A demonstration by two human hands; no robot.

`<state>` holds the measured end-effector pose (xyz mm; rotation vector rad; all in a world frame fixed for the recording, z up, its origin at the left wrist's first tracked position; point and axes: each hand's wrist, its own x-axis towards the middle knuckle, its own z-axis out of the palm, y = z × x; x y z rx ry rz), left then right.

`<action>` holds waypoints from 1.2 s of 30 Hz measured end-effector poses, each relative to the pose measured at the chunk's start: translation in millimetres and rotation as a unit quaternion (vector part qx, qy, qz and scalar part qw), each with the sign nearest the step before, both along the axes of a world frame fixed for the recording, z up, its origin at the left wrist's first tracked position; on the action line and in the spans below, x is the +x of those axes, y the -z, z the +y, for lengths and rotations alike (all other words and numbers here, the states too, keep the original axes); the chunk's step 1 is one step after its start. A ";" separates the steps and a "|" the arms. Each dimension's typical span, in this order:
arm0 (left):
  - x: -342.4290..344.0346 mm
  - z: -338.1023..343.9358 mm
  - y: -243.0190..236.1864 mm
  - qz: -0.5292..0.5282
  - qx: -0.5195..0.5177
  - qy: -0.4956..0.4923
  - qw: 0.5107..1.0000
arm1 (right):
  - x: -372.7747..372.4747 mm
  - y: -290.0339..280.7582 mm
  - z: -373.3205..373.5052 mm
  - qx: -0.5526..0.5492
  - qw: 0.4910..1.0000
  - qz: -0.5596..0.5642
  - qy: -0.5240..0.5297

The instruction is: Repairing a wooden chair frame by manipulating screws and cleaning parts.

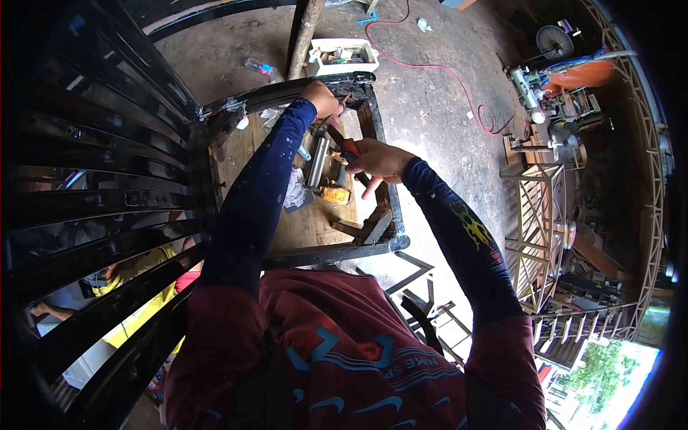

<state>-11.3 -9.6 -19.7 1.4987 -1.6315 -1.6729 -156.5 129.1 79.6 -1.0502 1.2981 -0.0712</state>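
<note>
My left hand [321,99] is closed near the far rail of the black metal frame [259,94], around something I cannot make out. My right hand [378,162] grips an orange-handled tool [349,146] whose dark end reaches toward my left fingers. A wooden board [244,186] lies inside the frame. On it are a silver metal tube [317,163], a yellow-orange block-like item [335,195] and crumpled white material [295,188].
Black slatted metalwork [107,197] rises at left; a co-worker in yellow [136,301] is behind it. A white bin [342,68], plastic bottle [261,68] and red hose [448,68] lie beyond the frame. Metal racks [537,236] and equipment [530,93] stand at right.
</note>
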 end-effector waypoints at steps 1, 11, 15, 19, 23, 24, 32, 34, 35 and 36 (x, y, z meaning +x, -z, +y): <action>-1.3 -0.5 2.1 0.003 -0.031 0.008 0.999 | 2.1 -4.1 -3.6 0.008 0.999 0.036 -0.020; -4.9 -21.5 41.4 -0.055 -0.143 0.039 0.987 | 44.4 -38.2 -53.1 0.047 0.910 0.307 -0.276; 5.7 -9.2 14.1 -0.126 -0.181 0.089 0.971 | 60.0 -42.9 -66.9 0.041 0.890 0.322 -0.321; 8.8 -2.4 7.2 -0.108 -0.195 0.076 0.972 | 54.3 -43.0 -65.3 0.042 0.913 0.304 -0.268; 8.7 6.7 -4.3 0.081 0.009 0.001 0.997 | 43.8 -38.8 -65.6 0.033 0.903 0.295 -0.311; 9.0 8.6 -8.6 0.081 0.009 0.001 0.997 | 39.7 -33.8 -66.0 0.032 0.903 0.295 -0.311; 17.2 -9.2 27.5 -0.042 -0.125 0.019 0.991 | 42.5 -16.8 -67.1 -0.007 0.911 0.272 -0.311; 5.8 -7.8 17.3 -0.081 -0.181 0.050 0.979 | 29.0 -10.1 -64.4 -0.028 0.917 0.266 -0.295; -0.6 -4.8 9.6 -0.122 -0.237 0.073 0.961 | 22.9 -1.6 -61.6 -0.046 0.919 0.278 -0.277; 2.2 -1.4 9.7 -0.125 -0.239 0.076 0.960 | 25.9 5.6 -58.2 -0.066 0.918 0.285 -0.267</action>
